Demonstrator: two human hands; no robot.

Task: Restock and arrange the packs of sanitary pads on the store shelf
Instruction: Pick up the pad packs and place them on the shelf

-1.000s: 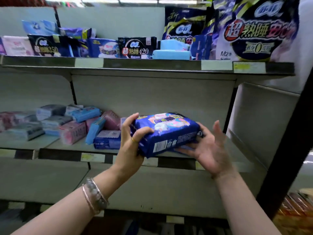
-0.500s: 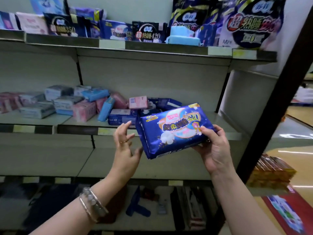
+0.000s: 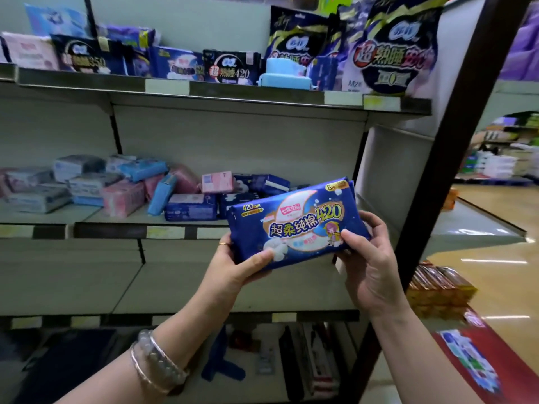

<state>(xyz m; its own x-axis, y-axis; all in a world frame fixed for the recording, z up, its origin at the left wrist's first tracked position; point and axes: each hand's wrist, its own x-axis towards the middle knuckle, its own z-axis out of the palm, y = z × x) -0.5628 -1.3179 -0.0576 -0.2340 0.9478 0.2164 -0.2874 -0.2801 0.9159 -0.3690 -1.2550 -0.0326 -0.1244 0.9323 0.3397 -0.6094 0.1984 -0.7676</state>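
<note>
**Item in hand:** a glossy dark-blue plastic pack of sanitary pads [image 3: 294,225], printed "420" in gold, is being held in the air in front of the right end of the middle shelf's front edge [image 3: 116,230]. It is touching no shelf. It is lying tilted, right end higher, with its printed face towards the camera.

**Left hand** [image 3: 233,272]: is gripping the pack's lower left corner, thumb across the face and fingers behind. It is wearing a gold ring [image 3: 224,244].

**Right hand** [image 3: 370,258]: is gripping the pack's right end, thumb on the face and fingers curled round the back.

**Change:** a second ago the pack was lying flat, barcode edge forward, with the left hand holding it and the right open beneath. Half a second ago only the right hand was holding it. Now both hands are holding it and it has been turned face-up.

**Stock on the middle shelf:** loose pink, pale-blue and dark-blue packs [image 3: 191,207] are lying jumbled left of centre, some flat and some on edge.

**Upper shelf** [image 3: 262,94]: is carrying upright dark packs along its front edge.

**Status:** the pack appears to be getting checked and faced for display. Placing it is not yet done, and the space at the middle shelf's right end looks the likely spot.
</note>
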